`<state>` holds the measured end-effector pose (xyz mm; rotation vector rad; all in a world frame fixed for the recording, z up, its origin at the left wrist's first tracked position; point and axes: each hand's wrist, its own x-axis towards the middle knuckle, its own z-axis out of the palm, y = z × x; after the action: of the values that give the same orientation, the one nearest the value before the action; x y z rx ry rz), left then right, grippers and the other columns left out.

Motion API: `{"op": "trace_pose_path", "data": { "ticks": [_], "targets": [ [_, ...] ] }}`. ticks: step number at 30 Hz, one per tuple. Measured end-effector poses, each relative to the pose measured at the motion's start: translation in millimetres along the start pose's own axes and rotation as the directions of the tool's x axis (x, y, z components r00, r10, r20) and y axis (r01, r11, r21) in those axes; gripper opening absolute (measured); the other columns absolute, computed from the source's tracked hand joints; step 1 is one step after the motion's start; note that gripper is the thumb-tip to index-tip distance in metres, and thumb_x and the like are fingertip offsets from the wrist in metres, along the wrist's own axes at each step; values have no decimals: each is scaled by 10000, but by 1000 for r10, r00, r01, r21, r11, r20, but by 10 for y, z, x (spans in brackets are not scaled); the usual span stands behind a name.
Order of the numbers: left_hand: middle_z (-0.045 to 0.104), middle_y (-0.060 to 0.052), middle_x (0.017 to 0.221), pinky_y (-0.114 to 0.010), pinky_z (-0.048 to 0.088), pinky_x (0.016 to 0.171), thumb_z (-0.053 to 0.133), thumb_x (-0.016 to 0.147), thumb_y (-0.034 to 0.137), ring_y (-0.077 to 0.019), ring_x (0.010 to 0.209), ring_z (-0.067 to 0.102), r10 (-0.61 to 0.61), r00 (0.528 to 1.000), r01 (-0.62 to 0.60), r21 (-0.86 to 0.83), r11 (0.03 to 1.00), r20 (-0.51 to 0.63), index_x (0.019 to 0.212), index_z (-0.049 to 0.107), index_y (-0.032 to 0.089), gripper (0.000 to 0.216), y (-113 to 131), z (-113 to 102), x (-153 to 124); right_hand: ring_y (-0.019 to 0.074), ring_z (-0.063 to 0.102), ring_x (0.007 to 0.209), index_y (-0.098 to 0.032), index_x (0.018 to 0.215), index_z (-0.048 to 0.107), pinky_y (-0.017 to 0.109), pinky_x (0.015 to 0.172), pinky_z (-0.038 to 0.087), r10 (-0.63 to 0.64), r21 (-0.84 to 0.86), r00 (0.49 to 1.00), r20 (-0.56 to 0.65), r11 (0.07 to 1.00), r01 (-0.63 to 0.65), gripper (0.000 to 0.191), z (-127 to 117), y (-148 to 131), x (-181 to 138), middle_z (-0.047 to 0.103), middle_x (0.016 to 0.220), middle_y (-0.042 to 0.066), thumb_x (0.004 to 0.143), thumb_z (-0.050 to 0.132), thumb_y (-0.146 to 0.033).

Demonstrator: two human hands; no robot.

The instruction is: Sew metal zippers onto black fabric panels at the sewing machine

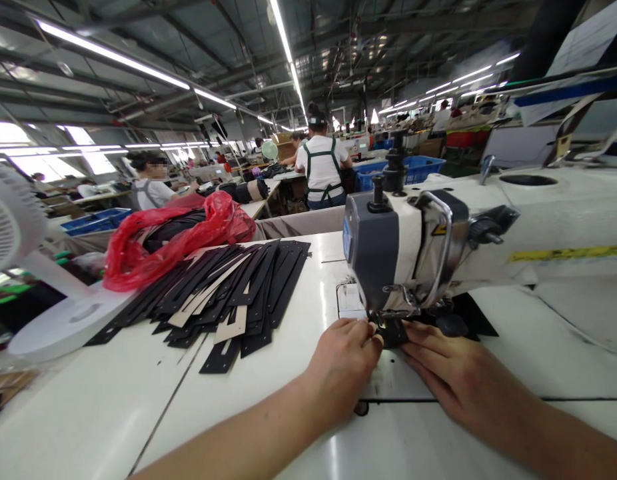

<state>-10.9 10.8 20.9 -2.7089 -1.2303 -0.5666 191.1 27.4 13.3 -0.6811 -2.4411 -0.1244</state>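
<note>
A white and grey sewing machine [413, 247] stands on the white table [138, 413]. Under its presser foot lies a black piece of material [463, 317]. My left hand [341, 367] sits at the foot's left side, fingers curled and pinching the piece's edge. My right hand [453, 373] lies flat on the piece just right of the foot, fingers stretched toward the needle. To the left, several black cut pieces [228, 287] lie fanned out in a pile.
A red plastic bag [173, 237] with dark contents rests behind the pile. A white desk fan [18, 233] stands at the far left. Other people work at tables further back, near blue crates [413, 170].
</note>
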Motion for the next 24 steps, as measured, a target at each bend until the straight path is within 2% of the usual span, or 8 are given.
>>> {"op": "trace_pose_path", "data": {
  "ticks": [5,7,9,11,13,18,24],
  "targets": [
    [612,-74,838,-351,511,800,514,868,138,-206,876,595,10,1000,-10,-9,1000,-23,897,603,122,95,-35,34,-14,175,626,921,-153,1015,622,304,804,532,38,79,999,-19,996,-36,235,-24,16,-23,663,995,90,883,434,-105],
    [610,-70,843,-347,509,797,519,868,144,-202,874,594,9,1000,-9,-7,1000,-30,901,601,128,90,-41,50,-25,191,626,866,-145,978,623,335,760,530,42,16,996,-76,999,-41,189,-31,12,-34,661,938,97,872,468,-121],
    [608,-67,843,-345,507,790,523,866,153,-202,873,593,10,999,-10,-6,1000,-34,895,599,136,82,-43,60,-31,220,617,841,-141,1020,618,387,731,519,35,-97,995,-96,994,-45,202,-28,-1,-30,649,920,109,874,481,-168],
    [608,-67,848,-349,503,794,528,863,160,-205,872,591,8,999,-9,-13,1000,-40,894,596,138,78,-42,63,-31,243,604,881,-151,1148,575,419,735,506,52,-175,998,-43,983,-59,289,-12,-17,-13,635,984,121,886,465,-202],
    [608,-69,848,-351,502,793,527,861,156,-206,866,589,6,999,-7,-19,1000,-42,894,594,133,78,-37,60,-25,237,600,907,-158,1200,547,400,732,503,68,-177,998,14,982,-65,324,11,-33,4,628,1034,121,899,431,-194],
    [607,-71,822,-348,511,767,526,855,133,-204,833,589,18,1000,-18,5,1000,-18,863,595,126,70,-24,54,1,189,627,808,-154,1020,636,318,675,503,48,-110,999,-12,993,-49,302,31,-44,27,666,896,89,908,356,-133],
    [604,-77,819,-359,509,773,545,829,135,-215,844,589,14,1000,-14,5,1000,-11,849,593,119,54,-24,45,0,206,627,814,-139,1116,604,344,674,513,29,-215,999,33,976,-21,339,7,-20,59,650,934,120,884,360,-104]
  ]
}}
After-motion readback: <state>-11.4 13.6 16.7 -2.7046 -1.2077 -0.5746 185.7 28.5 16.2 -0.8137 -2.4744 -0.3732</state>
